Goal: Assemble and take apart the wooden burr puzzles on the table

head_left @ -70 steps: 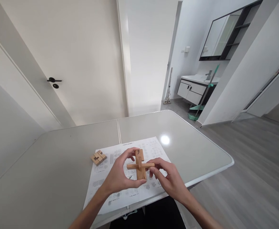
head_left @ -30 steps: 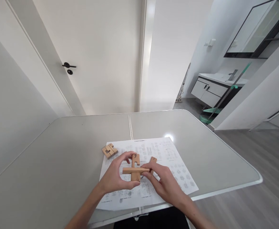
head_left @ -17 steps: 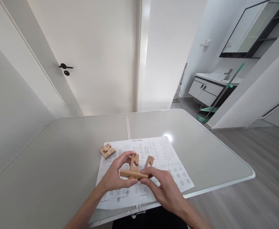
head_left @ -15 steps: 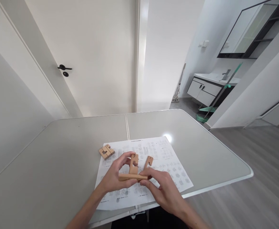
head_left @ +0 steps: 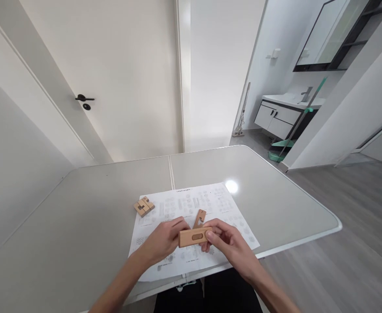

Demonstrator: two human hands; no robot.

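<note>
A wooden puzzle piece (head_left: 187, 238), a flat bar with an oval slot, is raised over the printed sheet with its slotted face towards me. My right hand (head_left: 226, 241) grips its right end, thumb on the face and fingers behind. My left hand (head_left: 168, 238) is closed at the left end, its fingertips hidden behind the bar. Just beyond the bar shows a notched wooden piece (head_left: 202, 214); its lower part is covered, so I cannot tell whether it lies on the sheet or is held. Joined wooden blocks (head_left: 144, 206) rest at the sheet's upper left corner.
The printed paper sheet (head_left: 158, 221) with small diagrams lies on a grey folding table (head_left: 89, 217) with a centre seam (head_left: 171, 171). A white door (head_left: 129, 78) stands behind the table. A washbasin cabinet (head_left: 276, 115), a mop (head_left: 243, 111) and a green dustpan (head_left: 276, 156) are at the right.
The bar has turned so that its slotted face now shows. The notched piece upright at my left fingers is no longer visible there. My view has shifted slightly.
</note>
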